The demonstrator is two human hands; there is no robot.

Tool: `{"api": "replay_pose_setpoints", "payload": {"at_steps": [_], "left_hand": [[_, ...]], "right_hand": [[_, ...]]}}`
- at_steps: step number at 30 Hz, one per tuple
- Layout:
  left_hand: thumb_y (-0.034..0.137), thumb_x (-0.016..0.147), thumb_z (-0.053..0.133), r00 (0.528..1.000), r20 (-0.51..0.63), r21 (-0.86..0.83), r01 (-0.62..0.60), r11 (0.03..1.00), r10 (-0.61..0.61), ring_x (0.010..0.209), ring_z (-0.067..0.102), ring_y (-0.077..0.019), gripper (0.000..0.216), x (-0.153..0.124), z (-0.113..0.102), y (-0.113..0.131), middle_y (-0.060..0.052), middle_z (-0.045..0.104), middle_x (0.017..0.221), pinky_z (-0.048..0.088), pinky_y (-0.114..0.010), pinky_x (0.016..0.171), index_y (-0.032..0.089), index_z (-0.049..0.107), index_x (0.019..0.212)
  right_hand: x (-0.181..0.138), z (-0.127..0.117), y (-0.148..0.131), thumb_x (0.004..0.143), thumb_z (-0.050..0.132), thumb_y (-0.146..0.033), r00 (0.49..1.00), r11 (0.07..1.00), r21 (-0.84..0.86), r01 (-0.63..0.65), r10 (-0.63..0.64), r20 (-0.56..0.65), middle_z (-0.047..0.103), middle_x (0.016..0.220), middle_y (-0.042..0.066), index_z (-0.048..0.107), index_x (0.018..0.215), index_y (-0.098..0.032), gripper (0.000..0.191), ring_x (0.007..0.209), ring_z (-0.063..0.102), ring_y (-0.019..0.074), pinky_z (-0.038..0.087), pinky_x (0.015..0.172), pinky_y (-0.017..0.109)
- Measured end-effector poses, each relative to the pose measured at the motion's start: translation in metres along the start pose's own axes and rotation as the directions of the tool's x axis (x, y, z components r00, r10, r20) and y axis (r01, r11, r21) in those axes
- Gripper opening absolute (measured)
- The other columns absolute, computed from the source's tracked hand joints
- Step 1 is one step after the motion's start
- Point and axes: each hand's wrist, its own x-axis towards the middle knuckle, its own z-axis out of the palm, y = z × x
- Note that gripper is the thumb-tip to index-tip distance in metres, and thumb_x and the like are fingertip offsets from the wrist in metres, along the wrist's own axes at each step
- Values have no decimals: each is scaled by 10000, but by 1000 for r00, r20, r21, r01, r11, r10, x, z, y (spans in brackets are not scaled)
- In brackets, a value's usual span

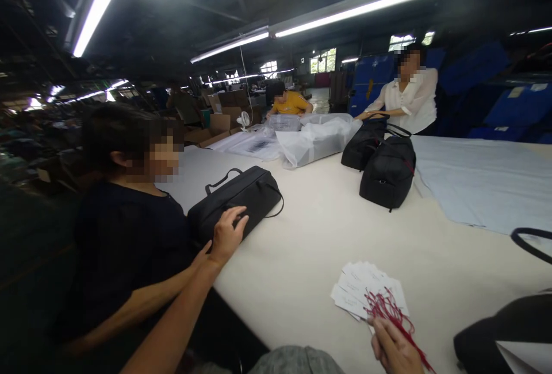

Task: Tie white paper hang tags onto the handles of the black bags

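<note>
A black duffel-style bag (248,187) lies on the table at left centre, its handle loops standing up. My left hand (228,233) reaches across to its near side, thumb and fingers apart; it appears to touch the bag without gripping it. In my right hand (392,345), near the table's front edge, is a fanned bunch of white hang tags (356,288) with red strings (383,305). The fingers pinch the bunch at its string end, and the strings trail below the hand.
A co-worker at left has a hand (202,256) beside the same bag. Two more black bags (388,173) stand at right centre, another black bag (504,334) at lower right. Plastic-wrapped goods (319,138) and pale sheeting (483,178) cover parts of the table (293,259). Two people stand beyond.
</note>
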Motion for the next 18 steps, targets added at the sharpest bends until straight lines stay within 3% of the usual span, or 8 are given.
{"api": "replay_pose_setpoints", "payload": {"at_steps": [2,5,8,14,18], "left_hand": [[337,856,568,999,30,138,-35,990,31,1064,591,-265,350,27,0,-16,-125,617,1182,465,-436,990,157,615,1153],[359,812,619,978,197,246,-123,961,75,1230,476,-320,459,52,17,-27,-159,549,1281,382,-478,1071,131,574,1208],[369,808,618,954,288,222,-155,963,88,1288,428,-298,453,59,39,-33,-135,505,1342,341,-438,1109,160,571,1208],[382,821,570,951,308,182,-46,982,-13,1249,481,-325,498,78,82,-44,-188,546,1286,377,-462,1067,112,525,1237],[440,798,585,918,397,109,-33,993,-13,1163,562,-313,554,111,135,-32,-184,598,1226,436,-430,1011,96,531,1229]], "right_hand": [[4,-7,6,680,588,-716,996,999,-33,6,-9,-91,463,473,-52,612,920,-172,596,408,322,90,226,431,231],[7,-7,8,688,570,-695,992,999,-49,13,-19,-121,458,469,-51,636,892,-174,563,398,321,95,237,416,243],[5,-1,10,681,573,-677,991,998,-63,31,-39,-131,457,457,-50,648,862,-170,544,401,328,98,252,421,245],[-2,5,15,664,588,-669,970,999,-9,43,-44,-239,462,436,-51,635,813,-163,530,412,349,101,278,443,242],[4,8,22,683,553,-656,957,997,28,68,-57,-285,449,398,-54,625,767,-164,504,373,310,88,245,421,236]]}}
